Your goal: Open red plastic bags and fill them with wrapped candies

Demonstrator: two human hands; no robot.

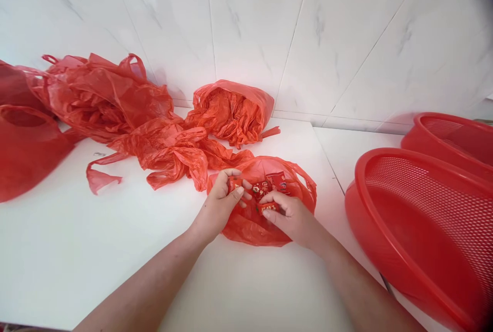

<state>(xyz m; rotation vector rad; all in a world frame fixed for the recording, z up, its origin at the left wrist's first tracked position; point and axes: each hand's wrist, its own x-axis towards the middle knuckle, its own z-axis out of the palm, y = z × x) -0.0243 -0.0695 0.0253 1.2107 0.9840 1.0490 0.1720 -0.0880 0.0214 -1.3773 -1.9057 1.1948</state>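
Both hands are over an opened red plastic bag [254,232] on the white tabletop. My left hand [221,201] is curled, its thumb and fingers round a small red packet [235,184] that is partly hidden. Between the thumb and fingers of my right hand [288,215] is a small red packet with gold lettering [268,207], low in the bag. Just beyond it lie a red patterned packet [260,188] and a larger red packet with dark print [276,181]. The bag's loop handle [307,180] spreads out at its right side.
Crumpled red plastic bags [169,149] trail leftward, with a larger heap [100,95] behind them. One red bag stuffed with others [233,111] rests against the tiled wall [250,23]. Two red perforated baskets [364,198] stand at the right. Another red bag [31,157] sits far left.
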